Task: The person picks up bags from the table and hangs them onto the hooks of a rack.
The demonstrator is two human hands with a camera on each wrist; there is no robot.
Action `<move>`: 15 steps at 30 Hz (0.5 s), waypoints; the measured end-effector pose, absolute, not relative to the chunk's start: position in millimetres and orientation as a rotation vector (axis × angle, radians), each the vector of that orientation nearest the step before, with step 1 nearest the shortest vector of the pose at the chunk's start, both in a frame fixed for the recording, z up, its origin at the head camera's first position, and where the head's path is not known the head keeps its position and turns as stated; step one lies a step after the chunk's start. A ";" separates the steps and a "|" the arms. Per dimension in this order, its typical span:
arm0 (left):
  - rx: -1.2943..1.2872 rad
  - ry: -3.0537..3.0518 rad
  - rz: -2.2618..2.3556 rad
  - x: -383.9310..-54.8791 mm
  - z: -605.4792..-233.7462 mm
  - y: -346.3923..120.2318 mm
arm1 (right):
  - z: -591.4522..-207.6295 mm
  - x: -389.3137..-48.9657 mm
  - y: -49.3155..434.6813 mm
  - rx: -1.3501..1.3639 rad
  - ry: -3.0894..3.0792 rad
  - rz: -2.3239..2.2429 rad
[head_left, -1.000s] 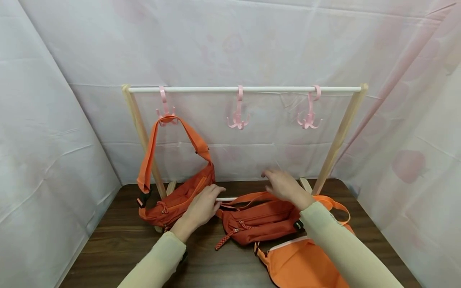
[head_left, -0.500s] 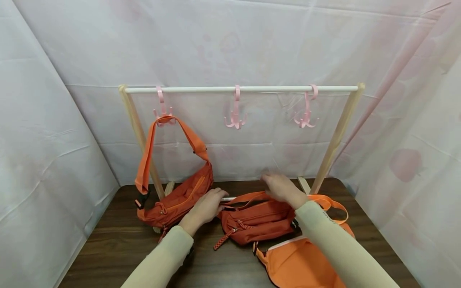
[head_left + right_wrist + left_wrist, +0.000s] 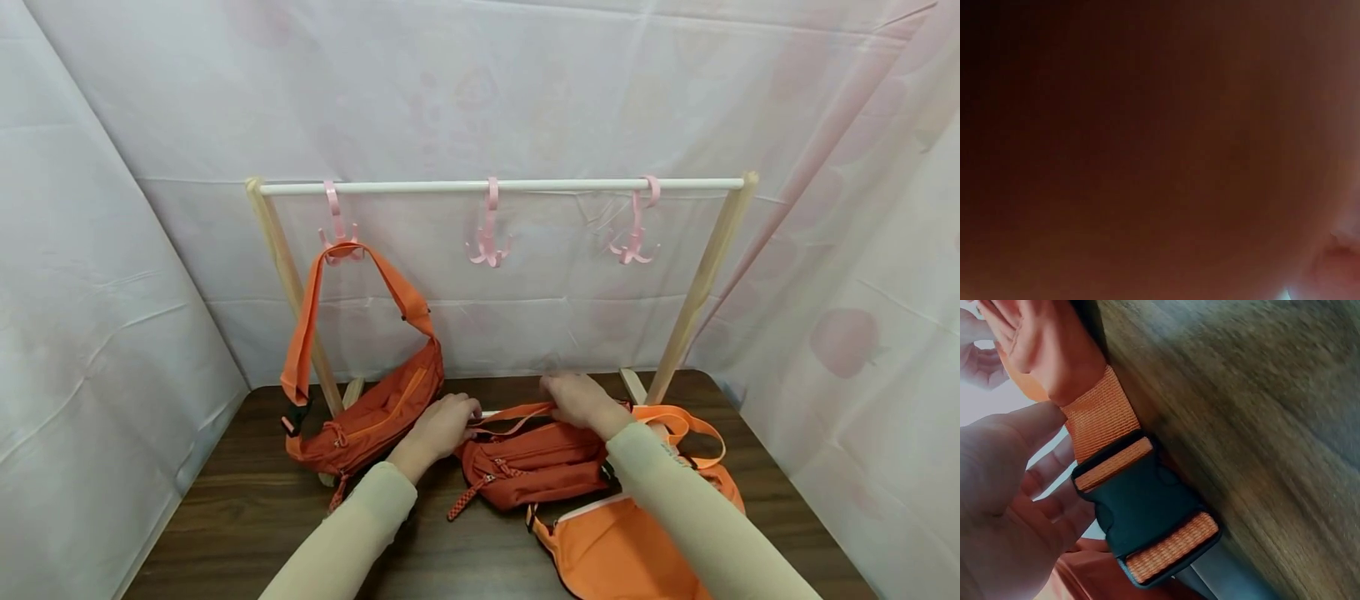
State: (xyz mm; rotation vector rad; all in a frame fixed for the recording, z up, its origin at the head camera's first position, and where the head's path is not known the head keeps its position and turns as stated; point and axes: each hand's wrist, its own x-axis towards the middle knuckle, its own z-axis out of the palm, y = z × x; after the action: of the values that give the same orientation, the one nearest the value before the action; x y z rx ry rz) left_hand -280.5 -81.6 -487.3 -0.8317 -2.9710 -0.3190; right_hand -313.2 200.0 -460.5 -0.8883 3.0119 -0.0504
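1 rust-red waist bag (image 3: 536, 468) lies on the dark counter (image 3: 225, 517) between the 2 hands, its long axis running roughly from 9 to 3 o'clock in the head view, the right end tipped slightly toward 2. Taking its middle as the clock's centre, the left hand (image 3: 442, 425) is near 10 o'clock, at the bag's left end, and the right hand (image 3: 581, 402) near 1, over the back edge and the orange strap (image 3: 525, 409) — both adjoin it, so neither is clearly nearer. The middle pink hook (image 3: 487, 248) hangs between 11 and 12, well apart from the bag.

At the left grip, the thumb tip meets the edge of ribbed webbing (image 3: 1104, 412) and the fingers pass behind it; whether they pinch, I cannot tell. The right grip bends down at the strap, fingertips hidden, its own wrist view a dark blur — pinch or mere touch, I cannot tell.

The cloth looks soft and matte, with a checkered pull (image 3: 465, 504) trailing toward 8. The buckle (image 3: 1144, 503) is smooth, dark and waisted, plastic by its look. A 2nd red bag (image 3: 367, 421), between 9 and 10, hangs by its looped strap from the left hook (image 3: 334, 217); a brighter orange pouch (image 3: 607, 546) lies at 4.
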 end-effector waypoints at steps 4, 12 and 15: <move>-0.819 -2.978 -0.245 -283.9 -493.0 -77.9 | -468.3 -314.5 198.6 -0.872 2.999 -0.054; -0.808 -2.931 -0.176 -287.2 -499.4 -73.7 | -472.5 -312.8 197.3 -0.865 2.994 -0.076; -0.800 -2.913 -0.180 -287.7 -501.4 -73.9 | -471.8 -312.0 197.6 -0.867 2.997 -0.106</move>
State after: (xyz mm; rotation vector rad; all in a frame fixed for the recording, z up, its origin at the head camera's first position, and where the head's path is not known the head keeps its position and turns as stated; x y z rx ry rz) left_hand -287.7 -73.9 -501.4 -0.7998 -2.9129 -0.1801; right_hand -312.0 197.6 -471.8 -0.8673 2.9971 -0.1062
